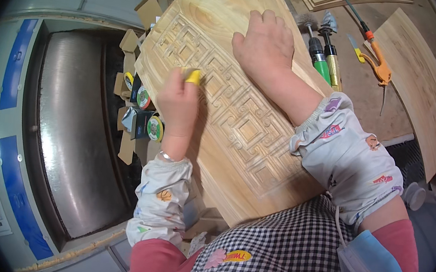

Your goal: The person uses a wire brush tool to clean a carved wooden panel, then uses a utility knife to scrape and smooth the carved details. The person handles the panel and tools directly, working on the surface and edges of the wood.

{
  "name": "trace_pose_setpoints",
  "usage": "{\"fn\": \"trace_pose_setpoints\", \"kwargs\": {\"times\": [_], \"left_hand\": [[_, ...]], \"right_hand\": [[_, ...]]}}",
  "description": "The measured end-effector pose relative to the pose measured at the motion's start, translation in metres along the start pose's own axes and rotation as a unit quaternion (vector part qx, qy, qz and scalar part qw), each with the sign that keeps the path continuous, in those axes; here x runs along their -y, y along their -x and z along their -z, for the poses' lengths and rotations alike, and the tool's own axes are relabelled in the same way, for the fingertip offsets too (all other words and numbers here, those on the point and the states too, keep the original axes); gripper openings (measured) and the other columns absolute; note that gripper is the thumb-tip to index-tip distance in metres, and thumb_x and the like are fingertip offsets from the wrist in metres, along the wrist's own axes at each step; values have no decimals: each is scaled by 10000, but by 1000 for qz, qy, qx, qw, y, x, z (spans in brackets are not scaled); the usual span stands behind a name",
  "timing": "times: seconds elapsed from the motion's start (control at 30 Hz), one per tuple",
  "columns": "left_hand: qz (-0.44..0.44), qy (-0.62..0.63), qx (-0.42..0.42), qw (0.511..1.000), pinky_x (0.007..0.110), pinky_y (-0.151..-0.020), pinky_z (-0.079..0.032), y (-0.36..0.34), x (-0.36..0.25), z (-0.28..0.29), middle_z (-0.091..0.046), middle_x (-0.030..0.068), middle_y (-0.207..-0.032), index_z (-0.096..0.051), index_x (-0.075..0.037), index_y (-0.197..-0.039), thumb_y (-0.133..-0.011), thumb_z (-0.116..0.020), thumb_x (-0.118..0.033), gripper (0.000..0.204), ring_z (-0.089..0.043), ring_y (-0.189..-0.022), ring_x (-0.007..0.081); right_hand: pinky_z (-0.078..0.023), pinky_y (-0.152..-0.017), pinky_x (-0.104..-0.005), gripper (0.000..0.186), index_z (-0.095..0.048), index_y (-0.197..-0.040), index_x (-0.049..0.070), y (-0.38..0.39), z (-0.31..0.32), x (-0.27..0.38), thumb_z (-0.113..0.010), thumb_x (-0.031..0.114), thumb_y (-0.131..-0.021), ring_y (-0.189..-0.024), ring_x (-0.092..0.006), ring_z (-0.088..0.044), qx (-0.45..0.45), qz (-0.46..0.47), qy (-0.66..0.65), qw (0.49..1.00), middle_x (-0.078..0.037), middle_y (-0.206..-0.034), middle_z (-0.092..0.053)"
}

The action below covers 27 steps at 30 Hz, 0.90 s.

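A pale wooden panel lies at a slant before me, its long middle band carved with a raised lattice of squares and scrolls. My left hand is closed on a small folded piece of yellow sandpaper, over the carving's left edge. What lies inside the fist is hidden. My right hand rests palm down on the panel's upper right part, fingers stretched out and a little bent, holding nothing.
Right of the panel are a green-and-black power tool, a brass-coloured one and an orange air blow gun on a hose. Another board lies far right. Open cartons with round discs stand left, beside a metal-fronted machine.
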<state>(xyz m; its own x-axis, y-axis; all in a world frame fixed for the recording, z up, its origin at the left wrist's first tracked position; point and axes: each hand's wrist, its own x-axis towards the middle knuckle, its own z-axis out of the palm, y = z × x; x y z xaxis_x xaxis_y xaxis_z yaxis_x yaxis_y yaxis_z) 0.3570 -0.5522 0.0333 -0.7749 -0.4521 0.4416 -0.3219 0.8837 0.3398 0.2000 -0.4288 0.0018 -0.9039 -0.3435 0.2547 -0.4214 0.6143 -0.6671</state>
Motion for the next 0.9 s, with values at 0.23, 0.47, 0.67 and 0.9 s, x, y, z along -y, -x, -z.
{"fn": "trace_pose_setpoints", "kwargs": {"times": [0.23, 0.47, 0.67, 0.9], "left_hand": [[-185, -143, 121, 965, 478, -604, -516, -18, 0, 11, -644, 142, -770, -573, -77, -878, -799, -651, -6, 132, -659, -707, 379], [-258, -209, 238, 913, 481, -615, -533, -39, -16, 20, -675, 125, -835, -574, -96, -928, -857, -590, 5, 124, -674, -757, 398], [-218, -230, 248, 915, 485, -617, -520, -34, -6, 29, -642, 139, -807, -577, -81, -918, -840, -591, 1, 114, -661, -753, 408], [-224, -169, 70, 957, 487, -640, -465, -3, 1, -2, -554, 150, -776, -526, -61, -852, -716, -598, 50, 189, -589, -737, 397]], "right_hand": [[-467, -975, -449, 364, -670, -1134, -13, -2, 1, 3, -647, 232, -866, -1127, -325, -600, 19, -8, 5, 1000, -163, -1187, -638], [-470, -977, -452, 355, -668, -1136, -23, -3, 0, -1, -634, 212, -873, -1138, -325, -602, 17, 6, 10, 1000, -170, -1189, -638], [-477, -962, -448, 358, -667, -1139, -25, 0, 2, -1, -625, 197, -861, -1125, -325, -606, 7, 10, -15, 1000, -170, -1179, -639], [-470, -956, -437, 392, -666, -1154, -35, 2, -6, 4, -619, 204, -846, -1104, -324, -604, -1, -4, 10, 1000, -166, -1170, -639]]}}
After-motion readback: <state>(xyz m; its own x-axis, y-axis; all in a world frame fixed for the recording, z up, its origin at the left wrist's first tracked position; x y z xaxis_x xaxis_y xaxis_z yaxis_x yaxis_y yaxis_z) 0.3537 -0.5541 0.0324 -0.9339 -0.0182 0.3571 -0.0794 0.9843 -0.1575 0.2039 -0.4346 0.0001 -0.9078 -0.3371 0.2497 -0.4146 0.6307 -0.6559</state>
